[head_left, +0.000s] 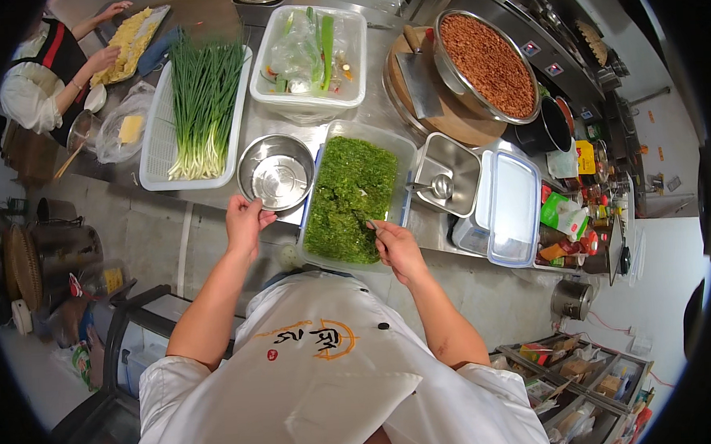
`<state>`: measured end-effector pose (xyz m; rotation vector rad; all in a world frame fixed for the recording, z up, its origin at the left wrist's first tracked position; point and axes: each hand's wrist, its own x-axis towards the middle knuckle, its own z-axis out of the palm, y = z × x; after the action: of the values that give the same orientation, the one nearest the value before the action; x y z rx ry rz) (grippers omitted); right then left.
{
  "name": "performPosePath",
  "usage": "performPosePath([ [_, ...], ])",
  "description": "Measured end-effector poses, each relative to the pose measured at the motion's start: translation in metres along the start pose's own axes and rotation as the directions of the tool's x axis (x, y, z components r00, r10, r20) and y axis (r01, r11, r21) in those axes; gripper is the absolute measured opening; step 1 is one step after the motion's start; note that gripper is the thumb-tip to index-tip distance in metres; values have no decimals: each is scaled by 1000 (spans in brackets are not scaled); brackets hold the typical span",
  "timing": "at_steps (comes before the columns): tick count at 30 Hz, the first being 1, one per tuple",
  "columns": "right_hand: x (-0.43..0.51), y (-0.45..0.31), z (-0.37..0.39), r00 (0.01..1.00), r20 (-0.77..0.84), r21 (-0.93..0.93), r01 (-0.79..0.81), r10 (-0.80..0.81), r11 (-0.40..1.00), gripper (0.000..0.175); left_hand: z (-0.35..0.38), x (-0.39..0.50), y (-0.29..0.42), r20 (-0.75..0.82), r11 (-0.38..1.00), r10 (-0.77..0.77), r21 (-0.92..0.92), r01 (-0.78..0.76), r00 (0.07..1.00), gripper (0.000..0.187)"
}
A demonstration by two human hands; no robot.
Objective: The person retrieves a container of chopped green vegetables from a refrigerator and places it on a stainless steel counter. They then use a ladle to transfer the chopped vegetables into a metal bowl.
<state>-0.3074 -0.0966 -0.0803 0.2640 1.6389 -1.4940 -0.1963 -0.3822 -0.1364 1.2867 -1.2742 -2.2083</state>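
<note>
My left hand [244,225] pinches the near rim of a round stainless steel bowl [276,172], which has nothing in it that I can make out. To its right is a clear plastic tub [408,145] of wet, finely chopped greens [354,192]. Over the tub's near right side, my right hand [399,251] grips the thin metal handle of a utensil [372,224]; its working end cannot be made out against the greens. Beside the tub, a rectangular steel pan [468,175] holds a metal ladle [442,186].
Scallions [205,109] fill a white basket [151,165]. Behind stands a white bin [357,55] of scraps. A cleaver [419,85] and a bowl of reddish-brown minced food [488,64] rest on a round chopping board [470,130]. A lidded container [512,209] is rightward. A co-worker [40,81] handles yellow pieces.
</note>
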Motion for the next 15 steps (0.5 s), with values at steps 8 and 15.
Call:
performPosePath([
  [8,-3,-13,3,999,44,33,-14,13,999,26,-3,-8,-5,7,999,26,-18,-26,1000,18],
  [15,-16,-45,13,996,81,-42,46,-42,998,27,3,0,-6,10,1000,13,-18,-13,1000,19],
])
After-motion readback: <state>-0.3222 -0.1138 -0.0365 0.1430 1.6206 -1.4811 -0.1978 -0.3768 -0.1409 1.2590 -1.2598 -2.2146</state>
